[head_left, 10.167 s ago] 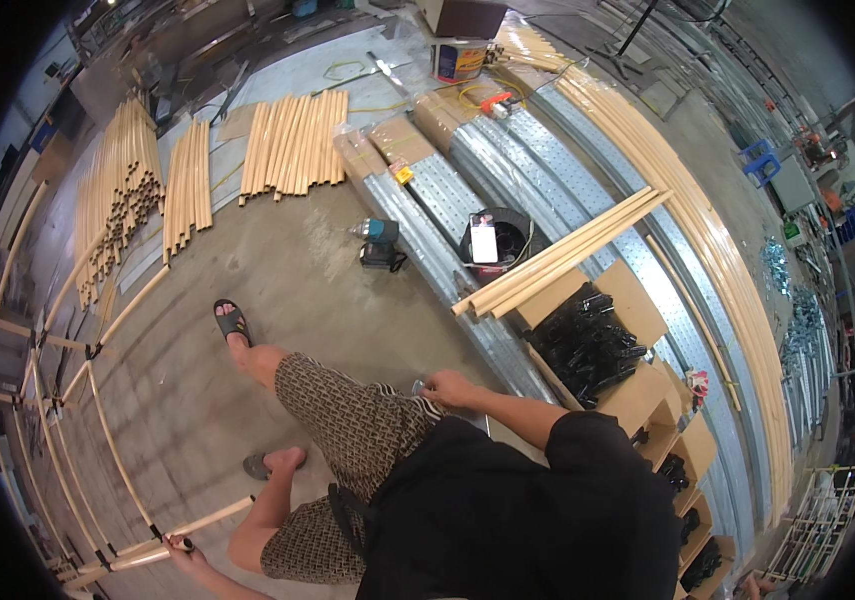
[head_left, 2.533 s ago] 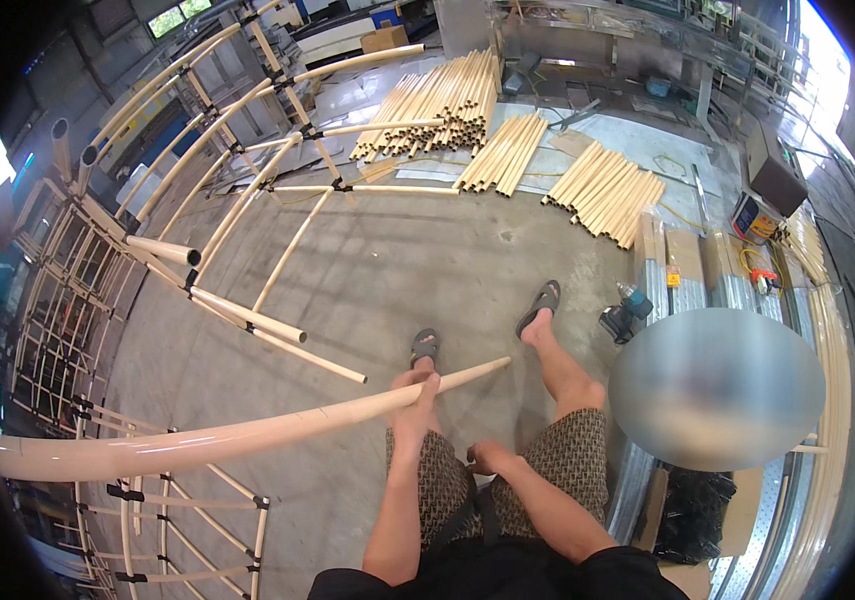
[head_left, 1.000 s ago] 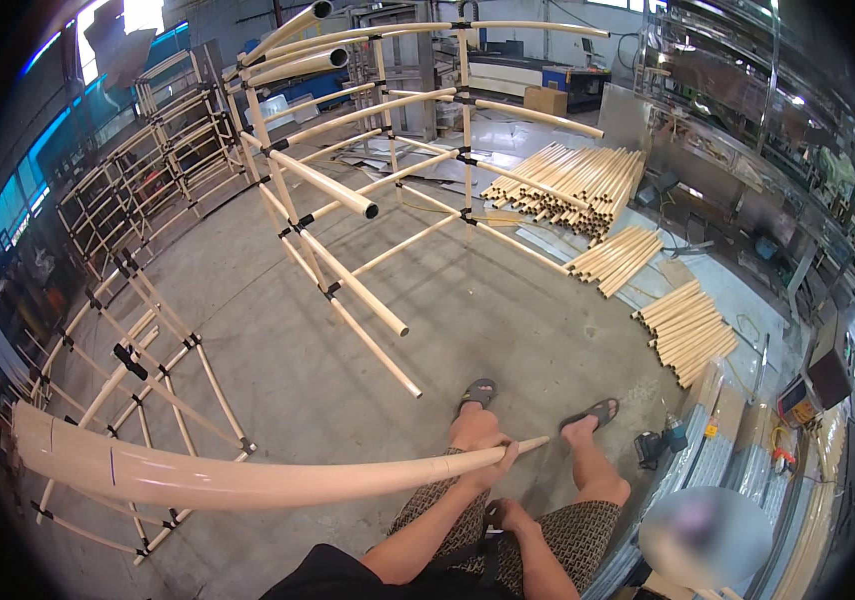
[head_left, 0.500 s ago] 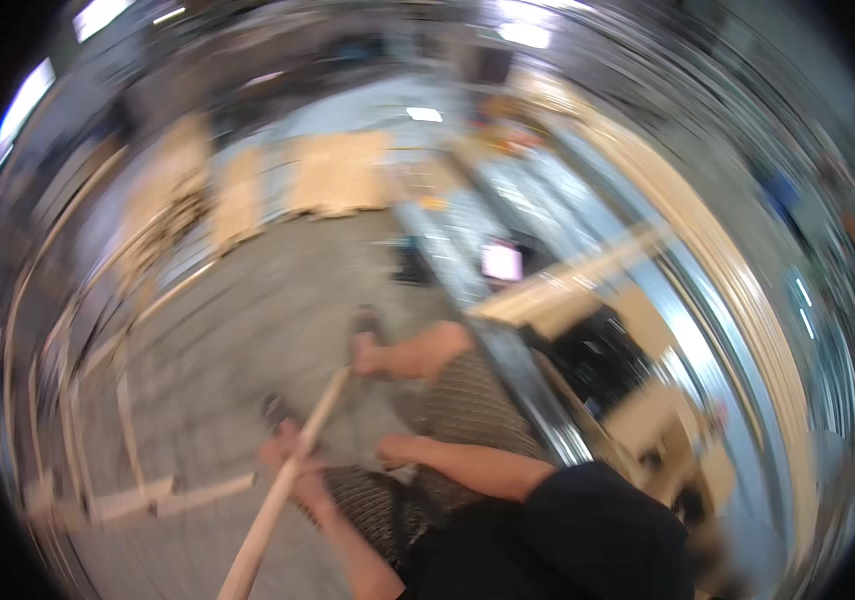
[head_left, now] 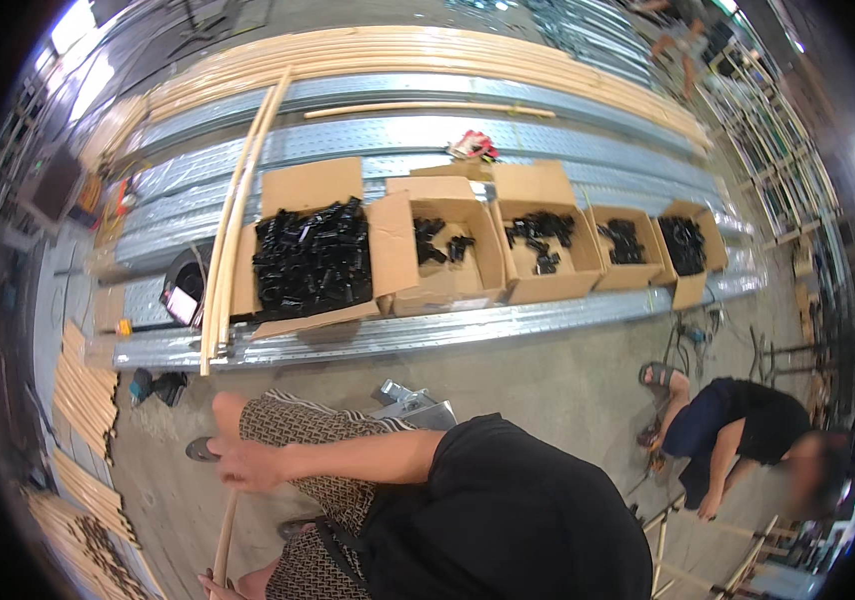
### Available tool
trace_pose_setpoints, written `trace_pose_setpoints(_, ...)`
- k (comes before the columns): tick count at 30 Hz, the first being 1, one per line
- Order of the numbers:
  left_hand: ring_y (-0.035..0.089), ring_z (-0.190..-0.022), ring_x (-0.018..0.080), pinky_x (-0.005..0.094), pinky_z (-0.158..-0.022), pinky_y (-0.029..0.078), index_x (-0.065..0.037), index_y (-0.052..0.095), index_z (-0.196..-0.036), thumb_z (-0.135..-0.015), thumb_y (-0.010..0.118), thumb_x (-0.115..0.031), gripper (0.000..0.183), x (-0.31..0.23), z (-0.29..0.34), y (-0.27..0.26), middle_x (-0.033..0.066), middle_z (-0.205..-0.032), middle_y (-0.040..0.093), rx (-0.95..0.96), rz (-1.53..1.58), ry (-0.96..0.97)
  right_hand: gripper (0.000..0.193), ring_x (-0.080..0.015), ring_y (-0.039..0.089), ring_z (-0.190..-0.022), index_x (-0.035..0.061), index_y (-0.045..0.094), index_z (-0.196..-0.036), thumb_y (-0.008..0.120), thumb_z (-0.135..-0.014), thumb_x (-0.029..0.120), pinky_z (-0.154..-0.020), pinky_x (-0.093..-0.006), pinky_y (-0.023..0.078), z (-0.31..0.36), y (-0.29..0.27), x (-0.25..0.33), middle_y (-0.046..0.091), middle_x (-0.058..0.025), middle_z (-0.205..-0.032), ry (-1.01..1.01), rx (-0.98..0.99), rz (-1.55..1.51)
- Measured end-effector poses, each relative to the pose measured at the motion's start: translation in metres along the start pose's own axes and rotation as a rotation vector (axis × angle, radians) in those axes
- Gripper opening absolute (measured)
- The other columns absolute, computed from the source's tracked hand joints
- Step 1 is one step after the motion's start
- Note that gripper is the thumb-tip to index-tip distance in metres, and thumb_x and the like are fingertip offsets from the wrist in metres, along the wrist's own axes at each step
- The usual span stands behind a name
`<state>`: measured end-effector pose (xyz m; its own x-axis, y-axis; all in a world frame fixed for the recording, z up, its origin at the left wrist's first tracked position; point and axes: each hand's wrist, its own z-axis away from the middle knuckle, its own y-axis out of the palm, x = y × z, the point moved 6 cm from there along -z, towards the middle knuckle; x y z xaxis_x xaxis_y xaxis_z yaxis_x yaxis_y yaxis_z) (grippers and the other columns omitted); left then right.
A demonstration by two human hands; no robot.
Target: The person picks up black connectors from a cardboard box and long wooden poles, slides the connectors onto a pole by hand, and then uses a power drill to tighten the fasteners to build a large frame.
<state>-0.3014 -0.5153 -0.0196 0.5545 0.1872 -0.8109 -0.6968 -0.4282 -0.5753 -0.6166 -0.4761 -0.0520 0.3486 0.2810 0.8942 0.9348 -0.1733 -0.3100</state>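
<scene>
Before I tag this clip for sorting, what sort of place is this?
Probably a workshop or assembly floor: open cardboard boxes of black fittings, long metal channels laid along the concrete, and stacks of pale wooden poles.

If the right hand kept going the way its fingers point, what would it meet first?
The right hand points toward the picture's left. First in that line looks to be the stacked wooden poles on the floor, though depth is unclear.
</scene>
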Motion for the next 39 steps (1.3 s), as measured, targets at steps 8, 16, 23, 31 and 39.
trace_pose_setpoints(8,0.065,-0.101,0.0248,0.0383,-0.085,0.056,-0.001,0.064,-0.119,-0.097,0.064,-0.039,0.044,-0.088,0.013,0.036,0.0129,-0.107,0.066,0.002,0.105,0.198,0.019,-0.0377,0.069,-0.085,0.005,0.07,-0.099,0.064,-0.087,0.019,-0.074,-0.0449,0.054,0.105,-0.218,-0.049,0.071,-0.0187,-0.09,0.381,-0.422,0.343)
trace_pose_setpoints(16,0.065,-0.102,0.0247,0.0383,-0.086,0.057,0.0,0.063,-0.119,-0.097,0.064,-0.039,0.045,-0.087,0.131,0.061,0.0136,-0.108,0.066,0.117,0.117,0.164,0.018,-0.0376,0.07,-0.08,0.0088,0.07,-0.099,0.066,-0.088,0.022,-0.071,-0.0475,0.055,0.36,-0.388,-0.112,0.071,-0.0186,-0.083,0.744,-0.524,0.785)
trace_pose_setpoints(23,0.065,-0.102,0.0245,0.0383,-0.087,0.057,0.0,0.063,-0.12,-0.096,0.064,-0.04,0.046,-0.063,0.289,0.096,0.0142,-0.11,0.067,0.343,0.114,-0.044,0.019,-0.0382,0.07,-0.081,0.0066,0.069,-0.098,0.067,-0.087,0.021,-0.072,-0.0481,0.055,0.54,-0.554,-0.098,0.071,-0.0199,-0.082,0.96,-0.883,0.936)
trace_pose_setpoints(31,0.066,-0.103,0.0244,0.0383,-0.088,0.058,0.0,0.063,-0.12,-0.096,0.065,-0.04,0.047,-0.074,0.424,0.132,0.0148,-0.111,0.067,0.444,0.109,-0.182,0.022,-0.0413,0.069,-0.088,0.0061,0.071,-0.104,0.064,-0.086,0.017,-0.078,-0.0495,0.054,0.69,-0.713,-0.079,0.071,-0.0226,-0.092,1.28,-1.008,0.977)
trace_pose_setpoints(39,0.066,-0.104,0.0242,0.0383,-0.089,0.058,0.001,0.062,-0.121,-0.096,0.065,-0.041,0.048,-0.082,0.515,0.138,0.0155,-0.113,0.067,0.403,0.099,-0.252,0.051,-0.0406,0.068,-0.091,-0.0019,0.07,-0.104,0.071,-0.084,0.045,-0.081,-0.0483,0.054,0.797,-0.774,-0.122,0.071,-0.0241,-0.1,1.325,-1.037,0.834)
